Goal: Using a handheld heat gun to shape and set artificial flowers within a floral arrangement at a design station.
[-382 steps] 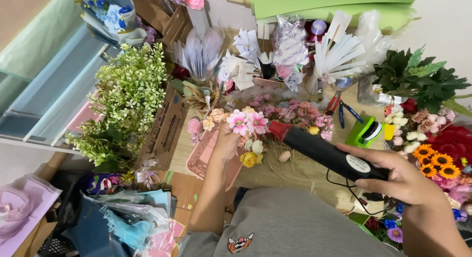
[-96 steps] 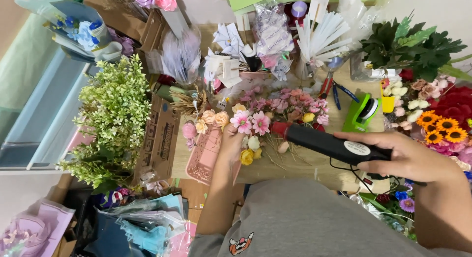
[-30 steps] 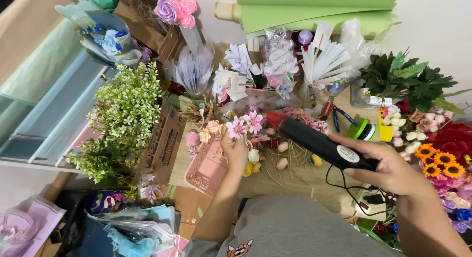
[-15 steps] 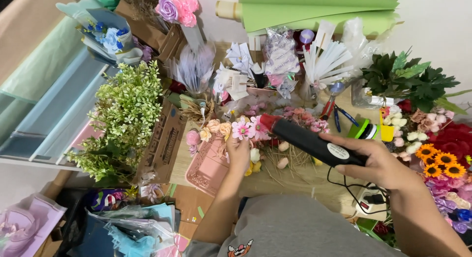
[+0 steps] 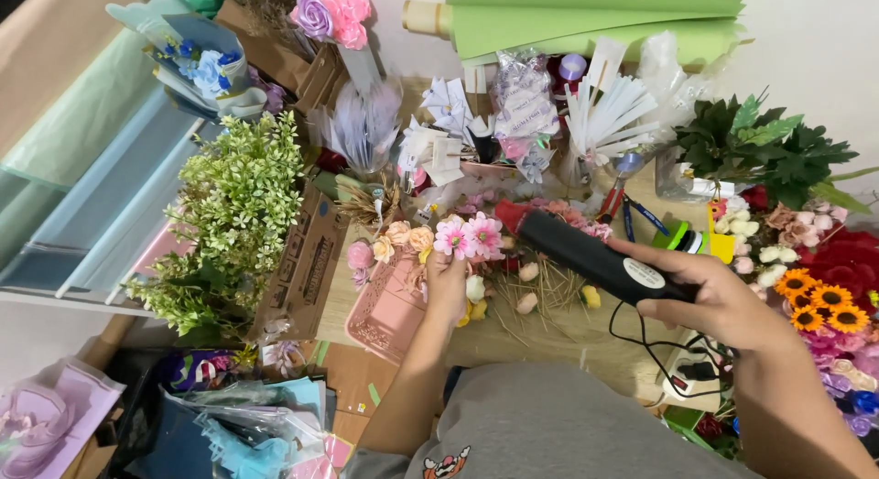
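My left hand (image 5: 446,279) holds up a small pink daisy-like flower cluster (image 5: 469,235) over the wooden table (image 5: 568,337). My right hand (image 5: 710,296) grips a black glue gun (image 5: 586,254) with a red tip; its nozzle points left and sits right beside the pink flowers. A black cord (image 5: 641,346) trails from the gun down toward a power strip (image 5: 689,380). Peach and pink artificial roses (image 5: 394,244) lie just left of the held flowers, above a pink lace-edged tray (image 5: 385,310).
A leafy green-and-white plant (image 5: 229,223) stands at the left by a cardboard box (image 5: 307,268). Green paper rolls (image 5: 586,16), wrapped picks and white sticks (image 5: 613,113) crowd the back. Sunflowers (image 5: 819,300), red flowers and dark foliage (image 5: 760,145) fill the right. Bags lie at bottom left.
The glue gun has swung left and its tip has come up close against the pink flowers in my left hand. The flowers have stayed near the same spot.
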